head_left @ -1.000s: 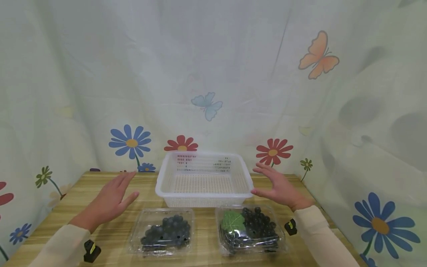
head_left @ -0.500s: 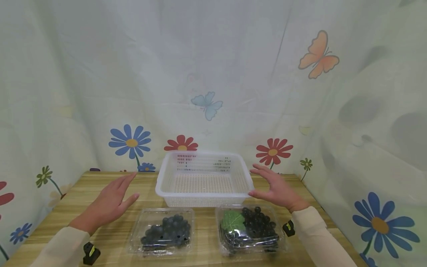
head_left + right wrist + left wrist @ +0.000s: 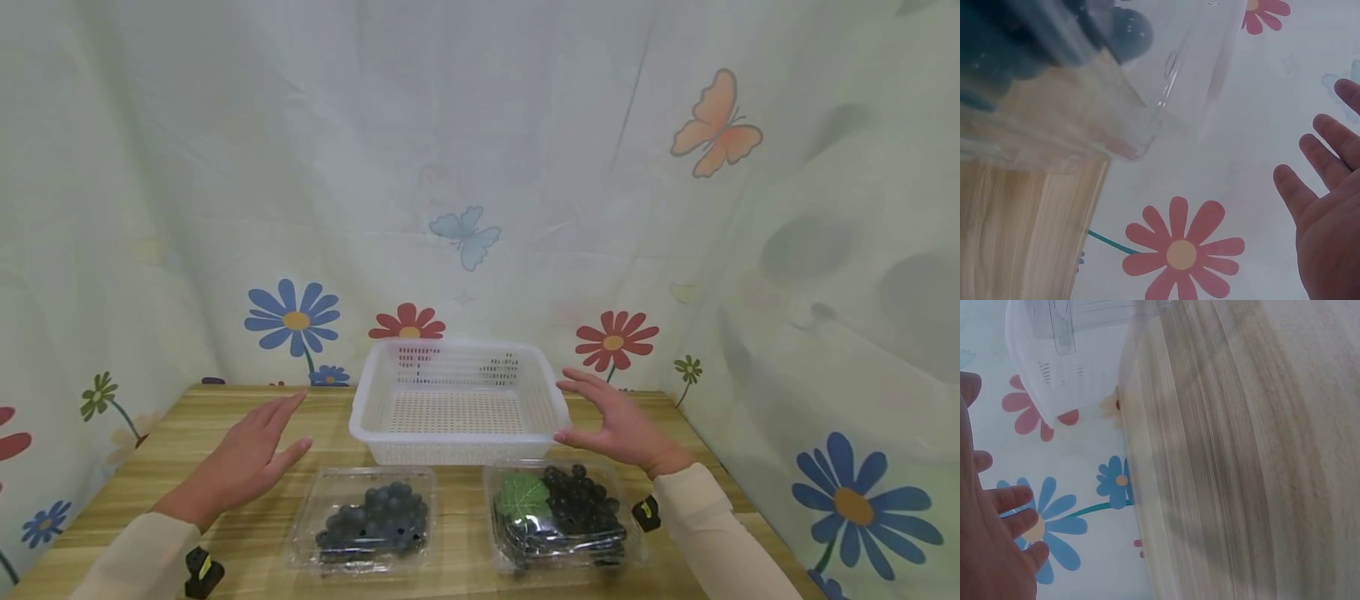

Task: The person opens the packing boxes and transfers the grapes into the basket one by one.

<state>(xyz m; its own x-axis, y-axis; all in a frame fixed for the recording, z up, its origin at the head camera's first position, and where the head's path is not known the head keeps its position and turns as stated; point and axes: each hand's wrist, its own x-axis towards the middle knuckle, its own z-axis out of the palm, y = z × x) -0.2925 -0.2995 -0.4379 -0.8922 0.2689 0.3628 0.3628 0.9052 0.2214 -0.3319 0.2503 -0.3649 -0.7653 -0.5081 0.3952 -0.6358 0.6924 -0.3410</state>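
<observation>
Starting with the printed backdrop sheet: we have flowers and butterflies, wrapping behind and beside the wood-grain table. On it, toward the back edge, we log the white perforated plastic basket, upright, between the two hands.

The right hand is just right of the basket, thumb overlapping the front right corner of the rim in the head view; we can't tell if it touches. The left hand is left of the basket, well apart, with a broad strip of wood between. Both are spread, fingers extended, thumbs apart, nothing held.

In front of the basket we mark two clear clamshell boxes, lids down. The right clamshell is near the right hand, on its near side; the left clamshell is near the left hand, to its right and closer to us. Room: a lane of wood between the boxes, a thin gap from the boxes to the basket, and a slim strip right of the basket before the table's right edge.

Inside, we tag dark grapes on the left, black grapes on the right, plus a green leaf beside those.
</observation>
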